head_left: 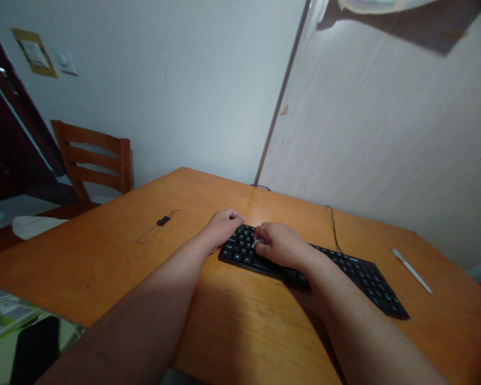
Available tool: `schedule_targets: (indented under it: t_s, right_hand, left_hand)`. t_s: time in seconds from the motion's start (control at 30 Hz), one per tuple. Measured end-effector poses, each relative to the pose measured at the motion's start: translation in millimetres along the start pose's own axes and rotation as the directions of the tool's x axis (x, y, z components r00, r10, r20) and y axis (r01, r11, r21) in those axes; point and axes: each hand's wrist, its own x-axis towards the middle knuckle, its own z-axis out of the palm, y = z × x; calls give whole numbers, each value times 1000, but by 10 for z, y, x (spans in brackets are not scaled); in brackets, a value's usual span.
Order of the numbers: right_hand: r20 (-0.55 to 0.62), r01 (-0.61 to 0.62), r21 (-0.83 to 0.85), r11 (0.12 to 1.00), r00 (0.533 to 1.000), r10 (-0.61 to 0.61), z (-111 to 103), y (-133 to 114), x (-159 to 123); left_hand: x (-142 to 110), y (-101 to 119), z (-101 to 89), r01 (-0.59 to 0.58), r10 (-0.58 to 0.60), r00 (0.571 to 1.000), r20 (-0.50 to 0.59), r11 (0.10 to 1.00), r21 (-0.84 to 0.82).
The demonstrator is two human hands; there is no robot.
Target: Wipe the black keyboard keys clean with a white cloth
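Note:
A black keyboard (pixel 369 278) lies at a slant on the wooden table. My left hand (pixel 223 229) is at its far left corner, fingers curled and closed around the edge; the fingertips are partly hidden. Over the left-hand keys, my right hand (pixel 282 245) is closed in a pinch. A small pale thing (pixel 257 243) shows at its fingertips, too small to name. My right hand and forearm cover the middle of the keyboard. Left of my hands lies a small black tool with wire loops at both ends (pixel 163 221), resembling a keycap puller.
The wooden table (pixel 208 326) meets the wall at the back. To the right lies a slim white tool (pixel 412 270) with a reddish end. A black cable (pixel 334 227) runs back from the keyboard. A wooden chair (pixel 94 160) stands at the left, and a dark object (pixel 36 347) is below the table's left edge.

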Motion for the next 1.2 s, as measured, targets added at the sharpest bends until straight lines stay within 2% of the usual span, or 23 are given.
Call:
schedule_targets:
  t_s: [0.27, 0.4, 0.5, 0.6, 0.73, 0.93, 1.2]
  right_hand:
    - [3, -7, 59, 998, 1000, 7, 28, 23, 11]
    - [-23, -31, 113, 993, 999, 34, -41, 128, -7]
    - [2, -45, 136, 990, 999, 45, -91, 216, -40]
    - [51, -43, 145, 989, 998, 36, -73, 240, -50]
    - [44, -36, 95, 995, 999, 32, -12, 192, -25]
    - [69, -19, 76, 997, 998, 14, -31, 160, -37]
    - [52, -29, 59, 998, 998, 26, -16, 160, -27]
  left_hand:
    - [11, -52, 19, -99, 93, 995, 46, 987, 124]
    - [-20, -33, 23, -186, 177, 982, 62, 962, 202]
    - [-29, -31, 16, -240, 227, 971, 80, 936, 259]
    - [-23, -51, 7, -276, 251, 961, 119, 902, 331]
    - [-14, -79, -5, -299, 257, 953, 158, 867, 399]
    - [-9, -90, -5, -303, 247, 952, 183, 851, 429]
    - [-9, -101, 6, -314, 285, 949, 135, 888, 335]
